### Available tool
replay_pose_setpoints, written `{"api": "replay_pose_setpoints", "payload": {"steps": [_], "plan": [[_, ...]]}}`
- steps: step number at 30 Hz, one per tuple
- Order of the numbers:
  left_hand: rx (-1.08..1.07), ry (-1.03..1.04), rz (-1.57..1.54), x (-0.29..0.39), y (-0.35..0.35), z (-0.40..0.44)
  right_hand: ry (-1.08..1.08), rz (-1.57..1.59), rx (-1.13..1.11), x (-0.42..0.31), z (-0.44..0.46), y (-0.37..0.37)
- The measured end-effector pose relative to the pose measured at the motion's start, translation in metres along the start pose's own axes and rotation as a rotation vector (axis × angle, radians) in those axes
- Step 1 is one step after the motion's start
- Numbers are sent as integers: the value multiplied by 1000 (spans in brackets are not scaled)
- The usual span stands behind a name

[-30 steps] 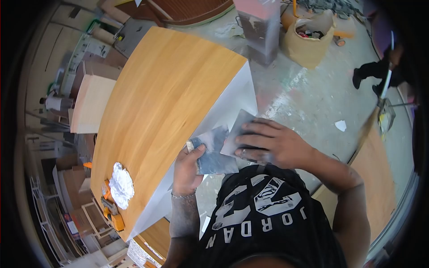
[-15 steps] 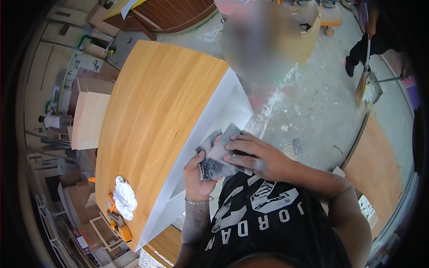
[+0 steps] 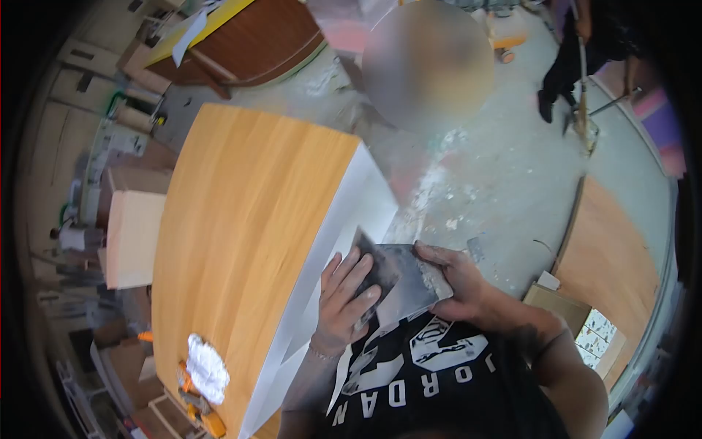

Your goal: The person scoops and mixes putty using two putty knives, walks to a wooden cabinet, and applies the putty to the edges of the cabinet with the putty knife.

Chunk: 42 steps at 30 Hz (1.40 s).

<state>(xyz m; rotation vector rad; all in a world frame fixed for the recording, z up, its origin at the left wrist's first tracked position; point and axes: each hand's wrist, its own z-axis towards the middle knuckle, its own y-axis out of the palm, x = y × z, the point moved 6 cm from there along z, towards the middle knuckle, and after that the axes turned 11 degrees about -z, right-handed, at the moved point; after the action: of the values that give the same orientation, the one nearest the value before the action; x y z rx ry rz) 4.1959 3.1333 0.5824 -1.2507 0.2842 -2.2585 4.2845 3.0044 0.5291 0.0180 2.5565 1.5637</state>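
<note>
Two thin, flat scraper blades are held up in front of the black jersey (image 3: 428, 366), near and a little right of the wood-topped cabinet (image 3: 252, 212). The dark blade (image 3: 383, 272), on the left, is smoky and mottled, slightly blurred, with a pointed corner on the far side; it overlaps the face of the grey blade (image 3: 414, 291). That second one is broader and duller, clouded with pale smears, and whitish residue runs along its right part. The left hand (image 3: 342, 304) lies over the dark blade with its fingers nearly straight and slightly spread, holding it; its thumb is hidden. The right hand (image 3: 461, 282) is partly closed and grips the grey blade by its right end, thumb at the far corner, fingers curled at the near one
</note>
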Motion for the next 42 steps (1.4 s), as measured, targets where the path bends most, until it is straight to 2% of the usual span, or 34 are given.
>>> {"api": "replay_pose_setpoints", "payload": {"steps": [2, 4, 5, 6, 7, 8, 9, 10, 11, 13, 14, 15, 16, 18, 19, 21, 22, 23, 25, 27, 29, 30, 31, 32, 33, 34, 35, 36, 37, 38, 40, 41, 42], "plan": [[-52, 40, 2, -1, -5, 10, -75, 32, 16, -10, -3, 1], [-203, 20, 16, -3, -11, 27, -165, 191, -58, -19, -11, -5], [-298, -11, 10, -6, -11, 33, -216, 187, -21, -28, -19, -4], [-422, -40, 90, -11, -2, 35, -355, 103, -72, -47, -26, 6], [-426, -10, 54, -11, 8, 32, -481, 13, -129, -64, -34, 16], [-232, -274, -150, -25, 6, 26, -507, 13, -106, -69, -36, 21], [-39, -554, -339, -40, 3, 9, -712, -357, 23, -78, -44, 28], [35, -625, -543, -48, 2, 2, -884, -727, 152, -84, -53, 36], [30, -640, -530, -49, 6, 0, -876, -709, 148, -88, -54, 39], [739, -1083, -1281, -46, 18, 16, -1313, -1720, -101, -83, -61, 82], [684, -1090, -1217, -51, 18, 20, -1397, -1872, -244, -77, -54, 82], [631, -1095, -1153, -56, 18, 24, -1406, -1834, -284, -80, -50, 80], [578, -1099, -1088, -60, 19, 28, -1370, -1935, -356, -81, -42, 79], [693, -1145, -1180, -73, 23, 50, -1210, -2089, -423, -92, -21, 67], [724, -1133, -1257, -76, 28, 64, -1203, -2059, -473, -101, -19, 61], [771, -1113, -1305, -87, 31, 78, -1104, -2105, -385, -129, -9, 41], [691, -1115, -1320, -97, 33, 77, -1070, -2202, -417, -141, -7, 34], [617, -1122, -1338, -100, 38, 78, -1066, -2173, -442, -154, -6, 25], [678, -1156, -1271, -100, 52, 94, -1038, -2163, -355, -184, 3, 8], [1260, -1119, -1191, -99, 50, 95, -1042, -2102, -305, -216, 9, 0], [1084, -978, -1283, -101, 42, 93, -929, -2189, -161, -245, 21, -13], [885, -757, -1044, -91, 34, 125, -909, -1847, -147, -255, 23, -15], [691, -544, -796, -78, 33, 149, -898, -1837, -180, -253, 25, -12], [640, -435, -463, -67, 36, 154, -506, -1136, -78, -253, 36, -24], [651, -444, -437, -71, 36, 151, -112, -437, 26, -237, 43, -35], [433, -258, -115, -64, 40, 157, 69, -181, 39, -227, 46, -32], [254, -197, 85, -59, 49, 162, 194, -128, 7, -217, 50, -39], [95, -103, 272, -54, 59, 168, 191, -282, -51, -196, 58, -63], [-11, -130, 344, -53, 67, 177, 196, -358, -87, -193, 60, -64], [33, -193, 357, -55, 69, 175, 200, -433, -124, -190, 63, -65], [83, -261, 384, -52, 60, 175, 430, 155, -127, -221, 51, -15], [-69, -280, 434, -48, 56, 181, 446, 152, -135, -229, 56, -13], [-220, -302, 482, -45, 58, 182, 290, 98, -225, -246, 62, -10]]}}
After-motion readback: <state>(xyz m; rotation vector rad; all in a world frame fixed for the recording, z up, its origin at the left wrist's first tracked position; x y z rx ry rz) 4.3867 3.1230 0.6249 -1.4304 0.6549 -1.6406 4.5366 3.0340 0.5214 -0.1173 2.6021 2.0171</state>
